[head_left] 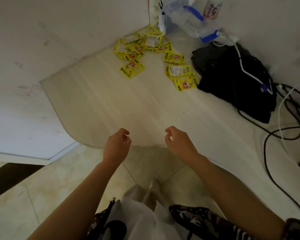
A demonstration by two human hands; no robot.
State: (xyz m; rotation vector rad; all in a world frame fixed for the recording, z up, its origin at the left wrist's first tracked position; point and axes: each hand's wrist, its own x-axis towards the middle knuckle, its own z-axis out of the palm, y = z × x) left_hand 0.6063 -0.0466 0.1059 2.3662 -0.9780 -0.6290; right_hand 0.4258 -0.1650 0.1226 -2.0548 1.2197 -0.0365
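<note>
At the far corner of the bench [128,104], against the walls: a heap of packets [139,45]. Right of the heap, trailing nearer: loose packets [180,71], the nearest touching a bag [232,84]. Behind the bag, at the far wall: a plastic container [185,21]. Over the bag and right of it: cables [287,118]. Above the near bench edge, well apart from the packets: left hand [117,144] and right hand [177,142], side by side, holding nothing. Beneath the arms: the floor [50,187].

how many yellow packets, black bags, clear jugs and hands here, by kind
yellow packets: about 15, the heap overlaps
black bag: 1
clear plastic jug: 1
hands: 2, left hand, right hand
total: about 19
</note>
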